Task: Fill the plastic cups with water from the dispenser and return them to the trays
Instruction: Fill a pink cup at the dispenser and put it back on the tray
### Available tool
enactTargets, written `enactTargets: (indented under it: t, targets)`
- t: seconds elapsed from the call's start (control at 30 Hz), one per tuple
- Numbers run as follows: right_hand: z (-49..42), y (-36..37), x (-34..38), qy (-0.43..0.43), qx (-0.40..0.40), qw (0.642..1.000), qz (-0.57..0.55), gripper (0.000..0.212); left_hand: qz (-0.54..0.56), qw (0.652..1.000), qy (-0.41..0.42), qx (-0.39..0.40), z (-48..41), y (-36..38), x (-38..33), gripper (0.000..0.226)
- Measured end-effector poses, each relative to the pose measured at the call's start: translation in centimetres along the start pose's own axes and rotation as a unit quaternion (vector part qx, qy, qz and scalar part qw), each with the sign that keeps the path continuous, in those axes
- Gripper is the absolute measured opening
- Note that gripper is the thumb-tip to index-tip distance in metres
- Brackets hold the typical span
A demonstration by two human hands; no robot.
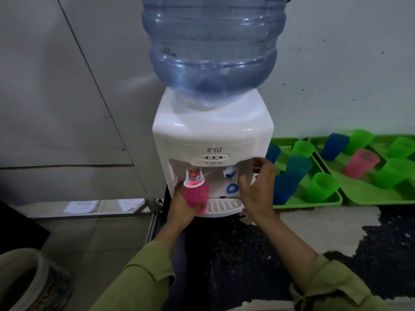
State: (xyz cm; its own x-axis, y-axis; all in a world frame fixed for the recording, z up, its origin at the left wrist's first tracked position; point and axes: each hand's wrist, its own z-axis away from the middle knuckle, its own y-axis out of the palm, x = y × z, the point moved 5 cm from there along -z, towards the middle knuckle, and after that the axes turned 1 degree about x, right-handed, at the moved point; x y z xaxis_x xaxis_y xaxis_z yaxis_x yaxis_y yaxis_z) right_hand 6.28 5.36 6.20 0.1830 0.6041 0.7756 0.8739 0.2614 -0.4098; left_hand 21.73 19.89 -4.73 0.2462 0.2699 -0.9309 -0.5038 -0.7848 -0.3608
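A white water dispenser (213,131) carries a large blue bottle (213,48). My left hand (182,207) grips a pink plastic cup (196,195) and holds its mouth against the red tap's lever (194,177). Whether water flows cannot be seen. My right hand (258,189) holds the dispenser's right front edge, thumb inside the recess near the blue tap (230,171). The white drip tray (222,206) lies below. Two green trays sit to the right: the near tray (318,202) holds blue and green cups, and the far tray (359,189) holds green, blue and pink cups.
The dispenser stands on a dark speckled counter (235,254) with white patches. A grey wall is behind. To the left, lower down, lie papers (83,206) on a ledge, and a round pale container (22,279) sits at bottom left.
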Motion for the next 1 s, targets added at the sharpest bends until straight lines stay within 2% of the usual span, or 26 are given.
enactTargets:
  t: [0.1, 0.23, 0.4, 0.5, 0.8, 1.0]
  targets:
    - [0.3, 1.0, 0.7, 0.005, 0.053, 0.998, -0.046, 0.019, -0.006, 1.0, 0.008, 0.001, 0.0, -0.1, -0.4, 0.074]
    - [0.4, 2.7, 1.9, 0.002, 0.118, 0.993, -0.019, 0.005, 0.021, 1.0, 0.013, 0.014, 0.2, -0.2, -1.0, 0.073]
    - [0.1, 5.3, 3.6, 0.047, 0.246, 0.967, 0.036, 0.039, 0.058, 0.998, 0.031, 0.021, 0.7, -0.4, -1.6, 0.069]
    - [0.0, 6.4, 4.1, 0.068, 0.296, 0.949, 0.083, 0.043, 0.062, 0.997, 0.037, 0.016, 0.8, -0.4, -1.5, 0.066]
    - [1.6, 8.0, 1.0, 0.162, 0.302, 0.937, 0.072, 0.018, 0.08, 0.997, 0.006, 0.008, 0.2, -0.1, 0.0, 0.064]
    - [2.8, 10.3, -1.5, 0.186, 0.283, 0.936, 0.096, 0.017, 0.021, 1.0, 0.018, 0.001, 0.1, -0.4, 0.8, 0.062]
